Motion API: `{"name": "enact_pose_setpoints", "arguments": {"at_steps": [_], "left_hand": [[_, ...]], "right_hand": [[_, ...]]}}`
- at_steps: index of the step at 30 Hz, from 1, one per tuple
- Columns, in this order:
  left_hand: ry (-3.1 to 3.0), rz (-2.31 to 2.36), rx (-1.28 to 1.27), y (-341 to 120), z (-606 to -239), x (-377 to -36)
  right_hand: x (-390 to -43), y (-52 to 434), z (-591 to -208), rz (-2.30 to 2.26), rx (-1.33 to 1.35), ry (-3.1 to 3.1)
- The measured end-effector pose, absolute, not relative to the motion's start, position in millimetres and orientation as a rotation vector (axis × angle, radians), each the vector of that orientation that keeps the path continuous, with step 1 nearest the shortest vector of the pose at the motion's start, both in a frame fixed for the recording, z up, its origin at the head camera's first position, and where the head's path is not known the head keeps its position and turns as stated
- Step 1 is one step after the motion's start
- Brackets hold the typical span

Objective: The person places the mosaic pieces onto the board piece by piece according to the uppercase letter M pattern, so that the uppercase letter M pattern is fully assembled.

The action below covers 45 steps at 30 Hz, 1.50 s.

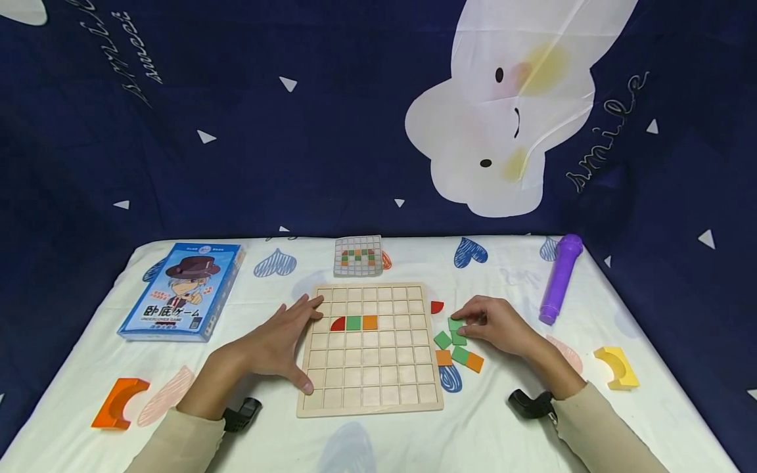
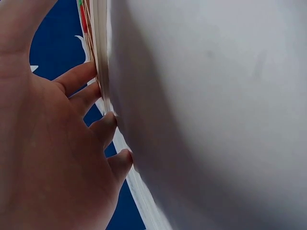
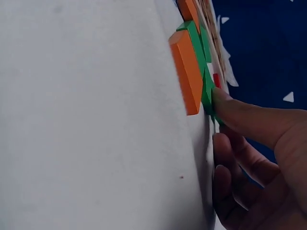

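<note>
A wooden grid board (image 1: 378, 378) lies on the table with a red quarter-circle tile (image 1: 338, 324), a green square (image 1: 353, 322) and an orange square (image 1: 369, 322) side by side in one row. My left hand (image 1: 269, 348) rests along the board's left edge, thumb and fingers spread wide. To the right of the board, my right hand (image 1: 497, 325) pinches a green square tile (image 1: 454, 324) between thumb and forefinger. More green tiles (image 1: 442, 339), two orange tiles (image 1: 474, 362) and a red quarter-circle (image 1: 437, 307) lie around it.
Behind the board is a small pattern card (image 1: 358, 256). A blue game box (image 1: 180, 292) and an orange arch block (image 1: 120, 402) are on the left. On the right lie a purple microphone-shaped stick (image 1: 560, 279) and a yellow arch block (image 1: 618, 368).
</note>
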<state>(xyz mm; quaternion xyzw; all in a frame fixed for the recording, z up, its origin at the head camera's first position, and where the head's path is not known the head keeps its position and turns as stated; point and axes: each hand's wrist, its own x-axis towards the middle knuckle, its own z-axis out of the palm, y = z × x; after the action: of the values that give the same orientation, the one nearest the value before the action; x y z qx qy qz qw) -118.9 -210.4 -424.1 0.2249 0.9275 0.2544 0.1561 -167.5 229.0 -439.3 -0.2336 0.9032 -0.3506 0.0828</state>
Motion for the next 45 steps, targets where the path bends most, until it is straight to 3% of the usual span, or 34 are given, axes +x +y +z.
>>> {"name": "enact_pose_setpoints", "arguments": {"at_steps": [23,45], "left_hand": [[2.661,0.693,0.637,-209.4,-425.2,-117.3],[2.656,0.693,0.641,-210.4,-424.9,-118.8]], "right_hand": [[-172.1,218.7,-427.8,-1.154,-0.679,2.705],[-174.7,154.2,-428.8,-1.215,-0.815,2.554]]}}
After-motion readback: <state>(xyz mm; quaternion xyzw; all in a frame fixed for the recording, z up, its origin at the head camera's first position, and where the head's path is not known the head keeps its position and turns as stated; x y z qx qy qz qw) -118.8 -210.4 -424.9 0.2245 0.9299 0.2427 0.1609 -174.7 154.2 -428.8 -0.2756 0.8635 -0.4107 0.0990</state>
